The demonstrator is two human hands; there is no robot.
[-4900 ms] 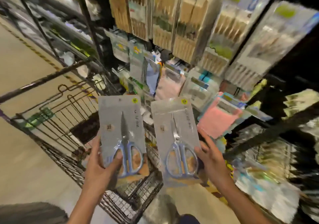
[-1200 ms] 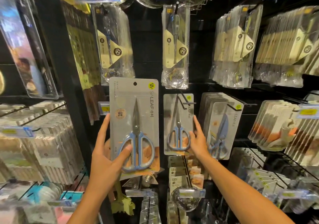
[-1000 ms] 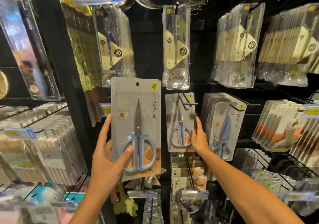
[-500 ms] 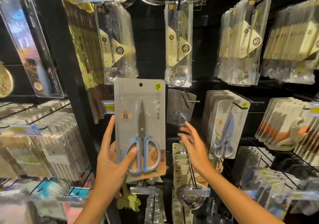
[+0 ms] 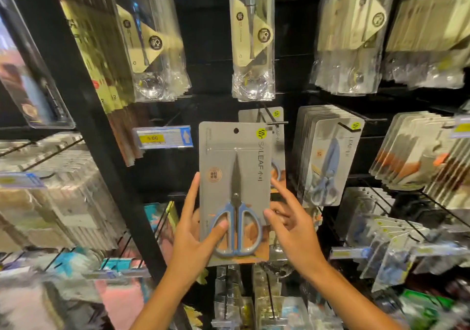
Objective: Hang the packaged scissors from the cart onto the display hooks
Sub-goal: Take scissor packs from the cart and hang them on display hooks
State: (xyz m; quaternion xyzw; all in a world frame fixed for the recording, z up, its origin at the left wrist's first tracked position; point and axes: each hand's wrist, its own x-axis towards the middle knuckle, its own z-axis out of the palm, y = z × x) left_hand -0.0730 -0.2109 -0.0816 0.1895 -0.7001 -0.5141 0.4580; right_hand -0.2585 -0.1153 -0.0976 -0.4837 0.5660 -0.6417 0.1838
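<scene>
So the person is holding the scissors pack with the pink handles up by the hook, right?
Not quite. The head view shows the handles are blue, not pink. The rest holds: the left hand has the scissors pack in its grip, with the right hand at its edge, up by the hook where another pack already hangs.

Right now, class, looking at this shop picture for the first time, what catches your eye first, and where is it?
A grey pack of blue-handled scissors fills the centre, held up by the left hand, with the right hand touching its right edge. Just behind it, another scissors pack already hangs on a hook. Left of them, a yellow price tag stands out.
</scene>
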